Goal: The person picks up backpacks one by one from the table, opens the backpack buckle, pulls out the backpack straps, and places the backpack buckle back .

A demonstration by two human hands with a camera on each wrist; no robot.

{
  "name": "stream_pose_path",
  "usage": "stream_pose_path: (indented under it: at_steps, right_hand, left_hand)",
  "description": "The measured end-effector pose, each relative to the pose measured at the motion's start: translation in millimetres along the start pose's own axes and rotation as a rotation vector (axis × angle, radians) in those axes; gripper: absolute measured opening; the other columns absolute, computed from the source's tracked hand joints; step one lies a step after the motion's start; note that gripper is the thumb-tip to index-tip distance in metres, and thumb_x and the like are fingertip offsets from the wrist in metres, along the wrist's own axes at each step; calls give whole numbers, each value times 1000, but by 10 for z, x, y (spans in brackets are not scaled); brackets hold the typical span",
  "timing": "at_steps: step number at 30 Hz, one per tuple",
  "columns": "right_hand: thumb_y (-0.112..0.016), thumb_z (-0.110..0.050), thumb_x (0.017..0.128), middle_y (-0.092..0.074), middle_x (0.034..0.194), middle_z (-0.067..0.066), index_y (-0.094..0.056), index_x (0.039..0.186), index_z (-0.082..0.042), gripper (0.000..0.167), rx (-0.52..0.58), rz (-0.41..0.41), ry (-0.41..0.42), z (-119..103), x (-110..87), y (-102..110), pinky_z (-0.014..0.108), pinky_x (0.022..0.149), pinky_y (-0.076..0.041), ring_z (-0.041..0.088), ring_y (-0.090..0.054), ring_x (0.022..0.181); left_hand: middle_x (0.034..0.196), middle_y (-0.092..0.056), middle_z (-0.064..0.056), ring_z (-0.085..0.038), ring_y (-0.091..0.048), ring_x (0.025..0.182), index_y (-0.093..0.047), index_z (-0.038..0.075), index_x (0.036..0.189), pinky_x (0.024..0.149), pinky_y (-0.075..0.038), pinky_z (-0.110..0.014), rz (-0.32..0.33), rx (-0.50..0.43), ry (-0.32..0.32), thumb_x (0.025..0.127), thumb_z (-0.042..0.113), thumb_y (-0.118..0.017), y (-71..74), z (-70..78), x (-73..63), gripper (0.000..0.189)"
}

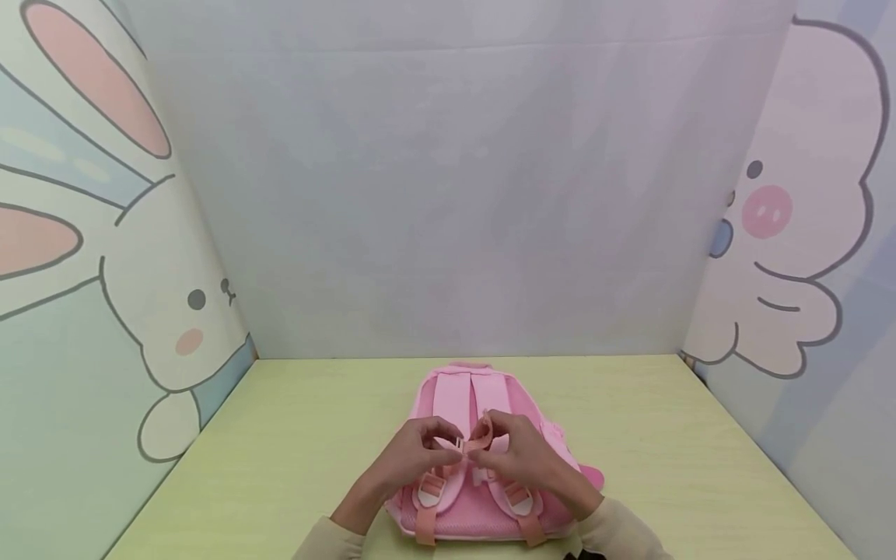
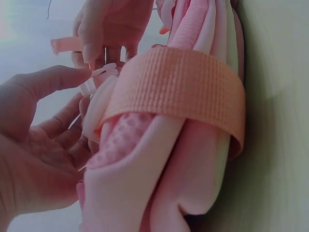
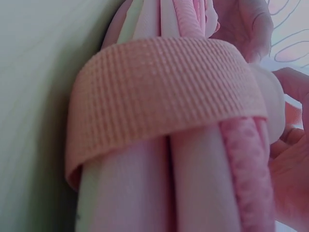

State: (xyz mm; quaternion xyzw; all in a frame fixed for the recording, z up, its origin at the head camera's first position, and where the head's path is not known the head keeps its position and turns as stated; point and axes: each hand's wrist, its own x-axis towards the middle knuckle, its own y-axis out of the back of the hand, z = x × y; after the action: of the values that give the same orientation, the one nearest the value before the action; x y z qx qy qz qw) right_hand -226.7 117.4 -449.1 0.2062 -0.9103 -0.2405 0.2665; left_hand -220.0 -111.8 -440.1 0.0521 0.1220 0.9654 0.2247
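Observation:
A pink backpack point(image 1: 483, 513) lies on the table, its two shoulder straps point(image 1: 452, 397) facing up. Over the middle of it, my left hand point(image 1: 414, 455) pinches a small white plastic buckle point(image 1: 459, 445) between thumb and fingers. My right hand point(image 1: 518, 449) pinches the orange webbing strap point(image 1: 476, 446) at that buckle, with the loose end looping up by the fingers. In the left wrist view the buckle point(image 2: 91, 83) shows between both hands. A wide orange webbing band point(image 2: 178, 82) wraps the pack's lower edge there; a similar band point(image 3: 164, 92) fills the right wrist view.
The backpack rests on a pale yellow-green table point(image 1: 322, 435). White adjuster buckles point(image 1: 430, 490) with orange webbing sit at the lower ends of the shoulder straps. A plain grey cloth backdrop point(image 1: 448, 194) stands behind, with cartoon-printed panels point(image 1: 168, 295) at both sides.

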Motion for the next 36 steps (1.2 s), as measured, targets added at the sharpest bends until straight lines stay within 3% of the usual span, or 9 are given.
stream_pose_path:
  at_steps: [6, 12, 16, 24, 29, 36]
  right_hand:
    - [-83, -16, 81, -65, 90, -6, -64, 102, -23, 29, -2, -41, -13, 2, 4, 32, 32, 78, -51, 19, -62, 87]
    - [-83, -17, 79, -67, 101, -5, -67, 114, -21, 38, -54, -103, -33, 21, 1, 108, 37, 83, -52, 18, -61, 90]
    - [-81, -15, 80, -67, 101, 3, -68, 111, -12, 33, -82, -165, -59, 51, -9, 253, 36, 80, -52, 18, -60, 91]
    - [-65, -1, 89, -67, 99, 2, -68, 105, -7, 18, -138, -237, -102, 80, -13, 510, 29, 73, -51, 14, -59, 89]
    - [-64, -2, 90, -66, 98, 4, -69, 105, -5, 16, -114, -261, -111, 84, -2, 520, 28, 72, -51, 14, -58, 86]
    - [-68, -6, 91, -63, 92, -6, -70, 102, -8, 11, -114, -298, -91, 120, -12, 469, 26, 71, -52, 9, -59, 82]
  left_hand:
    - [85, -69, -9, -19, -61, 68, -68, 1, 111, 57, -49, -26, 3, -28, -27, 88, 11, -75, 9, 27, -7, 26]
    - [97, -68, -11, -16, -62, 80, -71, 7, 108, 69, -52, -29, 57, -7, -88, 89, 17, -77, 20, 81, -7, 23]
    - [99, -68, -11, -15, -63, 80, -70, 8, 106, 71, -51, -28, 100, -28, -114, 89, 19, -78, 21, 116, -13, 22]
    - [89, -65, -10, -14, -61, 78, -70, 7, 113, 67, -50, -24, 122, -96, -216, 88, 13, -77, -20, 205, -65, 26]
    - [85, -63, -9, -14, -59, 77, -70, 7, 113, 67, -49, -23, 122, -83, -291, 89, 10, -76, -42, 239, -94, 25]
    - [84, -64, -8, -13, -59, 76, -71, 6, 112, 66, -49, -23, 116, -83, -333, 88, 7, -76, -49, 238, -96, 25]
